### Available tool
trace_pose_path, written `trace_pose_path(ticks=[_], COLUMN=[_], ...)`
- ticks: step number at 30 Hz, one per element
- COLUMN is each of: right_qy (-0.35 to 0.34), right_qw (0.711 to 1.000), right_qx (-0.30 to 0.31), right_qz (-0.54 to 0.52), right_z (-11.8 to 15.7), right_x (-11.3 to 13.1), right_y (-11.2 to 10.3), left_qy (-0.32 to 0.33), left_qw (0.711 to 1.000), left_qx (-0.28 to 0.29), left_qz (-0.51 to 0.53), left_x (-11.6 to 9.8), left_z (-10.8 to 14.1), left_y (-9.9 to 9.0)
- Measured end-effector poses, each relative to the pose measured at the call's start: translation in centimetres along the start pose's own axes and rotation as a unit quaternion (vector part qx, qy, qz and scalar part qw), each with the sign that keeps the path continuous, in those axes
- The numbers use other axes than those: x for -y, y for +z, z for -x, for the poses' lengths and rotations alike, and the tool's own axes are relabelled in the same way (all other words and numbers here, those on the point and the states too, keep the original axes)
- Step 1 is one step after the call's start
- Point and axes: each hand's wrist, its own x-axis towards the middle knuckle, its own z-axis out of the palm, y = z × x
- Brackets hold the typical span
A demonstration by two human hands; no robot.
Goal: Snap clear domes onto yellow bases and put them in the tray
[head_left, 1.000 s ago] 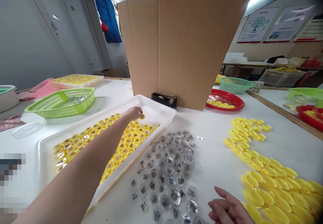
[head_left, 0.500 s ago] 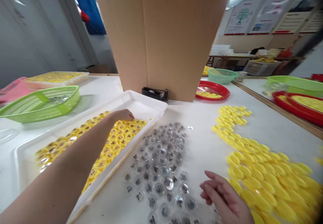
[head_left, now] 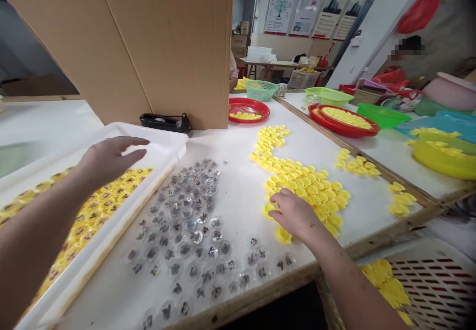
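White worktable (head_left: 238, 206) bearing sorted small parts. At the table's far edge stands a tall upright cardboard panel (head_left: 156, 37), with a black tape dispenser (head_left: 165, 122) lying against its foot. Off the table's near right corner sits a slotted plastic crate (head_left: 435, 285) holding a heap of yellow pieces. On the table's left side lies a white plastic tray (head_left: 174, 144), filled with round yellow caps (head_left: 92, 211) set close together. At the far end of the table are a red plastic tray (head_left: 248, 109), holding a small pile of yellow parts, and beyond it a green mesh basket (head_left: 261, 90). Mid-table, just beside the white tray, clear plastic domes (head_left: 182, 236) with dark contents lie spread in a loose patch. To their right on the table runs a winding band of yellow oval pieces (head_left: 301, 186). The left hand (head_left: 109, 159) hovers above the white tray, over the caps, its fingers spread open and holding nothing. The right hand (head_left: 293, 214) lies at the band's near edge, fingers half-curled and touching the yellow oval pieces; whether they grip one cannot be told.
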Motion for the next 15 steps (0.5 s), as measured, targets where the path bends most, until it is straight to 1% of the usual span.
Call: trace_pose_path(ticks=[2,4,5,6,7,8,9,10,11,12,13,14,15], right_qy=[-0.014,-0.021,-0.024,-0.027,-0.033,-0.039,-0.046,-0.054,-0.066,-0.083,-0.102,-0.122,-0.144], right_qw=[0.999,0.998,0.998,0.997,0.997,0.997,0.997,0.997,0.997,0.996,0.993,0.99,0.984], right_qx=[0.027,0.043,0.048,0.052,0.054,0.055,0.055,0.052,0.045,0.034,0.021,0.007,-0.004], right_qz=[0.025,0.042,0.046,0.046,0.043,0.037,0.031,0.019,0.002,-0.021,-0.047,-0.074,-0.104], right_z=[-0.1,-0.3,-0.3,-0.4,-0.5,-0.5,-0.5,-0.5,-0.4,-0.4,-0.4,-0.5,-0.7], right_x=[0.7,1.1,1.2,1.4,1.7,2.2,2.8,3.7,4.7,5.7,6.8,7.8,8.7], right_y=[0.7,1.1,1.3,1.3,1.2,1.1,0.9,0.6,0.4,0.2,0.0,-0.1,-0.1], left_qy=[0.03,0.056,0.053,0.034,0.001,-0.042,-0.086,-0.126,-0.159,-0.182,-0.191,-0.189,-0.184], left_qw=[0.995,0.979,0.968,0.953,0.934,0.909,0.875,0.833,0.785,0.734,0.687,0.649,0.625], left_qx=[0.013,0.061,0.091,0.121,0.147,0.17,0.193,0.219,0.249,0.283,0.313,0.334,0.341], left_qz=[0.098,0.186,0.23,0.277,0.326,0.38,0.436,0.492,0.545,0.59,0.628,0.657,0.678], left_x=[-3.7,-6.4,-7.5,-8.4,-9.1,-9.7,-10.3,-10.8,-11.2,-11.5,-11.7,-11.7,-11.5], left_z=[3.3,6.6,8.0,9.2,10.2,11.1,11.7,12.1,12.4,12.6,12.6,12.5,12.4], left_y=[0.0,1.3,2.4,3.6,4.9,6.1,7.1,8.0,8.7,9.1,9.3,9.4,9.4])
